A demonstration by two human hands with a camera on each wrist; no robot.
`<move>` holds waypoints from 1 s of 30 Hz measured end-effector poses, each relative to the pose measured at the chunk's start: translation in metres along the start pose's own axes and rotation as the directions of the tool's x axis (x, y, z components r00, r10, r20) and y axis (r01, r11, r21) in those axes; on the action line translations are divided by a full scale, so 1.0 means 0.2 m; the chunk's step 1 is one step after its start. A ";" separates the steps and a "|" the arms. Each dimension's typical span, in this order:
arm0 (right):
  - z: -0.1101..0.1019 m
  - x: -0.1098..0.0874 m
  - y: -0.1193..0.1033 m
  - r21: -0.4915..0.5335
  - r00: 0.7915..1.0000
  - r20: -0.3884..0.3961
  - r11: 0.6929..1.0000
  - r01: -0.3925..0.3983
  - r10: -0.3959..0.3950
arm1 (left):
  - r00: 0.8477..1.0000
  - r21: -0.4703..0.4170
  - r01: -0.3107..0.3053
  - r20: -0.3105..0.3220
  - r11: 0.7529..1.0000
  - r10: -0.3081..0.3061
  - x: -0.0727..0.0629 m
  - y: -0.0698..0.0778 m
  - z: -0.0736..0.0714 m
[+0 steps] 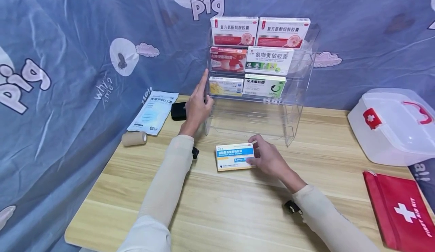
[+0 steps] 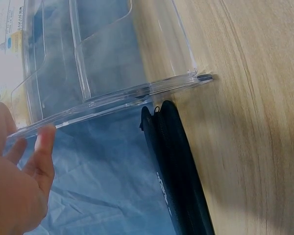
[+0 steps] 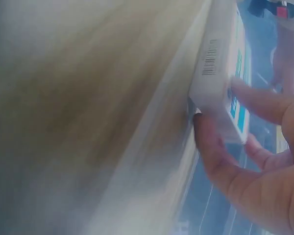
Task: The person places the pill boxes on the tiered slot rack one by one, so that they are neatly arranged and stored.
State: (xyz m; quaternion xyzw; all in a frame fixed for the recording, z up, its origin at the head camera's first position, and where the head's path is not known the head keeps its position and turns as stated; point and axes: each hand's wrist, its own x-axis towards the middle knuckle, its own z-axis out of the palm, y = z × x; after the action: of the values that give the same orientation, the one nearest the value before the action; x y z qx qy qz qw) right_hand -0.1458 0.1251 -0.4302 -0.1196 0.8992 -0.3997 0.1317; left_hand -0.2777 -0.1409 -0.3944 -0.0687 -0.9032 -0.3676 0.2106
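My right hand [image 1: 268, 157] pinches a white, blue and yellow medicine box [image 1: 234, 152] by its right end, low over the table in front of the rack. In the right wrist view, fingers and thumb [image 3: 264, 105] meet the same box [image 3: 215, 73], whose barcode side shows. My left hand [image 1: 198, 106] touches the left side of a clear acrylic display rack [image 1: 251, 118], its fingers stretched upward along the edge. The left wrist view shows this hand [image 2: 19, 176] at the rim of the clear panel [image 2: 108, 100]. Several medicine boxes [image 1: 234, 31] stand on the rack's three upper tiers.
Left of the rack lie a black zip case [image 1: 178, 111], a mask packet [image 1: 153, 112] and a tan bandage roll [image 1: 134, 138]. On the right are a white first aid box [image 1: 391, 131] and a red first aid pouch [image 1: 397, 206]. A blue cloth hangs behind.
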 end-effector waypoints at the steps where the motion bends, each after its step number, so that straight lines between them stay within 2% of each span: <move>1: -0.01 0.00 0.00 0.016 1.000 -0.018 1.000 0.005 -0.004 | 1.000 0.000 -0.001 0.000 1.000 0.001 0.00 0.00 0.00; 8: -0.17 0.00 -0.05 0.109 0.987 -0.154 0.992 0.057 -0.040 | 1.000 -0.002 -0.011 -0.011 1.000 0.011 0.00 -0.01 0.00; 10: -0.23 0.01 -0.07 0.111 0.977 -0.208 0.991 0.070 -0.046 | 1.000 0.002 -0.012 -0.014 1.000 0.012 0.00 -0.01 0.00; 12: -0.29 0.03 -0.09 0.098 0.956 -0.284 0.990 0.098 -0.067 | 1.000 0.005 -0.015 -0.017 1.000 0.015 0.00 -0.01 -0.01; 14: -0.33 0.06 -0.11 0.075 0.919 -0.380 0.987 0.140 -0.102 | 1.000 0.008 -0.021 -0.020 1.000 0.021 0.00 -0.01 -0.01; 17: -0.37 0.13 -0.11 0.039 0.834 -0.525 0.974 0.224 -0.171 | 0.999 0.007 -0.028 -0.022 1.000 0.028 0.00 -0.01 -0.01; 20: -0.37 0.21 -0.08 -0.009 0.750 -0.621 0.960 0.280 -0.225 | 0.999 0.007 -0.034 -0.028 0.999 0.034 0.00 -0.01 -0.01; 23: -0.35 0.27 -0.04 -0.076 0.712 -0.655 0.959 0.272 -0.254 | 0.999 0.007 -0.029 -0.028 1.000 0.029 0.00 -0.02 0.00; 25: -0.32 0.31 -0.02 -0.117 0.704 -0.659 0.961 0.251 -0.264 | 0.999 0.009 -0.025 -0.022 1.000 0.025 -0.01 -0.02 0.00; 30: -0.28 0.35 -0.02 -0.140 0.733 -0.619 0.958 0.250 -0.282 | 0.999 0.003 -0.031 -0.023 1.000 0.031 -0.01 -0.02 0.00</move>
State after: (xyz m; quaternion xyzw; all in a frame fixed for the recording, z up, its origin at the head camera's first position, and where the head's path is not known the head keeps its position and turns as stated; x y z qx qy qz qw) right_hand -0.2300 0.1387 -0.4009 -0.1085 0.8734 -0.4096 -0.2399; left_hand -0.2777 -0.1431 -0.3977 -0.0782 -0.9001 -0.3637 0.2269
